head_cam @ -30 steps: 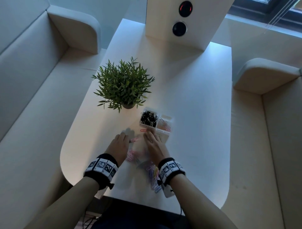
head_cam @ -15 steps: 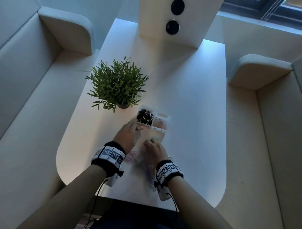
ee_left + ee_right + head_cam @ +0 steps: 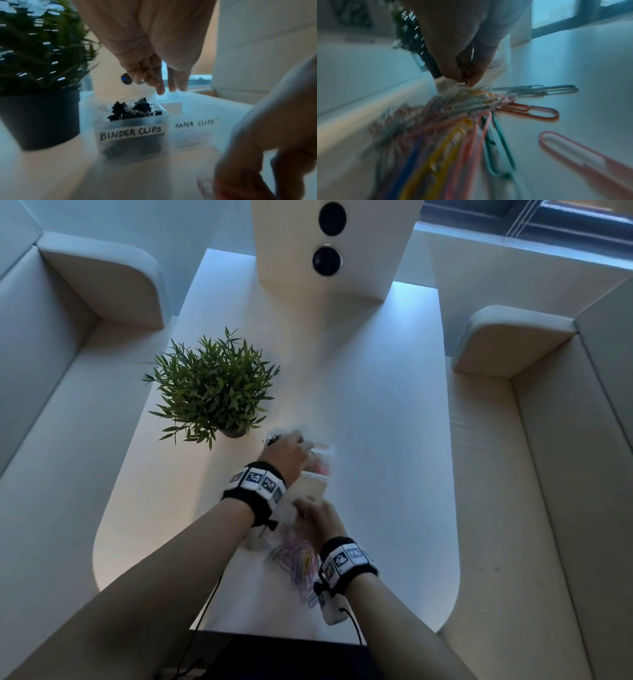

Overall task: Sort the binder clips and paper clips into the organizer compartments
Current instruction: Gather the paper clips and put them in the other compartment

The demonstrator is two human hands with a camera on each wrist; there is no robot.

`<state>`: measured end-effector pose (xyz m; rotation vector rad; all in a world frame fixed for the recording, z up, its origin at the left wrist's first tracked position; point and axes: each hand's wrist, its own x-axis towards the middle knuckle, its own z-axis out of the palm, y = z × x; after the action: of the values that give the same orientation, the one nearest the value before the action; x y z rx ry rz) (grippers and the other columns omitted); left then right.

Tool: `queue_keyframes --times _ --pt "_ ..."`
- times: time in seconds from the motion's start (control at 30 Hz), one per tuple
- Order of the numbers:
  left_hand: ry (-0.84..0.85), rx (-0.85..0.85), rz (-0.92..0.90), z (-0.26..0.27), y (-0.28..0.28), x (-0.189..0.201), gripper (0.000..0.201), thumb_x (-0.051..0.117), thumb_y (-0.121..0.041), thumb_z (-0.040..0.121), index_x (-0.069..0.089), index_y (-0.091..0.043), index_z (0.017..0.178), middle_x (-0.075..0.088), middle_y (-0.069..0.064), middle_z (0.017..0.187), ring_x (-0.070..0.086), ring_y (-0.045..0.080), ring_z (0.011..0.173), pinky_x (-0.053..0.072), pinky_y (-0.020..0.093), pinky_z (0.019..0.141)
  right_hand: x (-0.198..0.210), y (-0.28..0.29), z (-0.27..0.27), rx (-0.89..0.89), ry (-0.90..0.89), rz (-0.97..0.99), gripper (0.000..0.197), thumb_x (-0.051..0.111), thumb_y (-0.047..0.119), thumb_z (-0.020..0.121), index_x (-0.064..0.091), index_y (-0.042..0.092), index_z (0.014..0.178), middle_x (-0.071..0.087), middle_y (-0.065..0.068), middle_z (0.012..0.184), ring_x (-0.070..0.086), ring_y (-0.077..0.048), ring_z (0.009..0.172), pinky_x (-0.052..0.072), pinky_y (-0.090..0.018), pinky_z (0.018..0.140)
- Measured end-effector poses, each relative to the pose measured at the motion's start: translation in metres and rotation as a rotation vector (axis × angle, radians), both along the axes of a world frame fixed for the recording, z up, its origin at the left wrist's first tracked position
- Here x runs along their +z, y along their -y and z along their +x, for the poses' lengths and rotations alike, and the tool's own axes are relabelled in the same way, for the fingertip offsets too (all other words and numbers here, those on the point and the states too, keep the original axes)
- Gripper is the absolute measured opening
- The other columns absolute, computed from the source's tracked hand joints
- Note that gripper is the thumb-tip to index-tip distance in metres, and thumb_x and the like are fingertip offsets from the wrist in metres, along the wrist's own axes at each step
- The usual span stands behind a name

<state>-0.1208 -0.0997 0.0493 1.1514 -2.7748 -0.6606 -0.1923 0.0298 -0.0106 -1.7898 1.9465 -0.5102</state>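
L hand (image 3: 154, 56) over organizer (image 3: 132, 135) w/ fingers loose, holding nothing; R hand (image 3: 462, 44) pinches a paper clip (image 3: 464, 79) above clip pile (image 3: 453, 121) near table's (image 3: 376, 405) front edge

Organizer (image 3: 132, 139) stands upright on the bench just beside the plant pot — translucent, two front compartments side by side with handwritten labels. Compartment marked BINDER CLIPS holds black binder clips (image 3: 132, 109) with silver wire handles, heaped above its rim; the one marked PAPER CLIPS (image 3: 193, 129) has blurred contents, pinkish in the head view. Loose paper clips (image 3: 465, 121) — yellow, blue, pink, teal, orange, pale grey — lie in an overlapping pile flat on the bench, near the organizer, a few lying apart at its edge.
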Motion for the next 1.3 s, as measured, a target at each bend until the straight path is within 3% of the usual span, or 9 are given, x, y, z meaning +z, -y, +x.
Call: queue_keyframes --times 0.1,0.2,0.4,0.6,0.73,0.9,1.1,1.23,1.3 --pt "-0.141 0.246 0.06 0.044 -0.019 -0.005 0.034 0.055 -0.006 0.081 0.058 -0.008 0.115 0.054 0.018 0.112 0.05 0.033 0.102 0.045 0.041 0.092 0.022 0.0 -0.017 -0.215 0.124 -0.199 0.013 0.065 -0.003 0.073 0.069 0.01 0.072 0.066 -0.008 0.061 0.059 -0.021 0.053 0.054 -0.03 0.054" --pt "0.134 0.315 0.219 0.101 -0.053 -0.024 0.05 0.056 -0.01 0.078 0.049 -0.012 0.127 0.044 0.017 0.126 0.044 0.034 0.108 0.043 0.042 0.093 0.044 0.024 -0.038 -0.324 0.158 -0.3 0.007 0.072 0.005 0.075 0.072 0.01 0.08 0.071 -0.006 0.071 0.063 -0.017 0.061 0.053 -0.025 0.063" --pt "0.301 0.183 0.284 0.149 -0.09 -0.065 0.061 0.064 -0.021 0.069 0.046 -0.013 0.128 0.034 0.016 0.14 0.04 0.037 0.121 0.041 0.045 0.098 0.045 0.068 -0.045 -0.091 -0.051 -0.081 0.019 0.058 0.001 0.082 0.066 0.004 0.099 0.07 -0.018 0.083 0.067 -0.031 0.073 0.057 -0.038 0.067" --pt "0.091 0.104 0.163 0.147 -0.097 -0.071 0.041 0.071 -0.001 0.064 0.06 -0.01 0.102 0.06 0.015 0.107 0.062 0.032 0.086 0.053 0.036 0.08 0.044 0.034 -0.032 -0.1 -0.126 -0.229 0.029 0.064 0.006 0.08 0.064 0.011 0.109 0.068 -0.009 0.106 0.062 -0.025 0.09 0.056 -0.034 0.071" --pt "0.164 0.048 0.131 0.142 -0.093 -0.069 0.027 0.082 -0.007 0.06 0.068 -0.01 0.083 0.065 0.009 0.082 0.062 0.024 0.069 0.057 0.029 0.063 0.028 -0.027 -0.01 0.004 -0.206 0.172 0.032 0.06 0.015 0.083 0.055 0.013 0.115 0.057 -0.006 0.115 0.054 -0.023 0.098 0.053 -0.031 0.073" --pt "0.318 -0.063 0.047 0.139 -0.082 -0.069 0.021 0.082 -0.006 0.054 0.066 -0.016 0.064 0.062 0.001 0.064 0.059 0.018 0.058 0.049 0.022 0.042 0.003 -0.046 -0.004 -0.084 -0.183 0.235 0.024 0.053 -0.003 0.081 0.063 0.014 0.095 0.057 -0.005 0.094 0.056 -0.024 0.082 0.046 -0.03 0.056" --pt "0.325 -0.149 -0.084 0.132 -0.076 -0.053 0.039 0.085 -0.001 0.035 0.069 -0.013 0.068 0.069 0.005 0.072 0.066 0.019 0.062 0.055 0.023 0.056 -0.003 -0.042 -0.007 -0.087 -0.168 0.165 0.018 0.069 -0.004 0.072 0.066 0.014 0.073 0.059 -0.003 0.067 0.055 -0.021 0.056 0.042 -0.025 0.044" --pt "0.189 -0.026 0.067 0.138 -0.073 -0.057 0.032 0.07 0.012 0.06 0.066 -0.005 0.087 0.067 0.016 0.093 0.068 0.03 0.077 0.058 0.032 0.064 0.001 -0.043 -0.013 -0.111 -0.129 0.109 0.014 0.068 0.001 0.077 0.068 0.015 0.078 0.061 -0.002 0.068 0.056 -0.019 0.055 0.051 -0.03 0.046" --pt "0.118 0.007 0.094 0.14 -0.073 -0.055 0.025 0.07 0.01 0.065 0.064 -0.005 0.083 0.066 0.016 0.088 0.067 0.029 0.069 0.056 0.028 0.057 0.01 -0.041 -0.018 -0.142 -0.05 0.031 0.008 0.066 0.006 0.083 0.07 0.012 0.081 0.064 -0.004 0.07 0.058 -0.019 0.056 0.053 -0.032 0.052"
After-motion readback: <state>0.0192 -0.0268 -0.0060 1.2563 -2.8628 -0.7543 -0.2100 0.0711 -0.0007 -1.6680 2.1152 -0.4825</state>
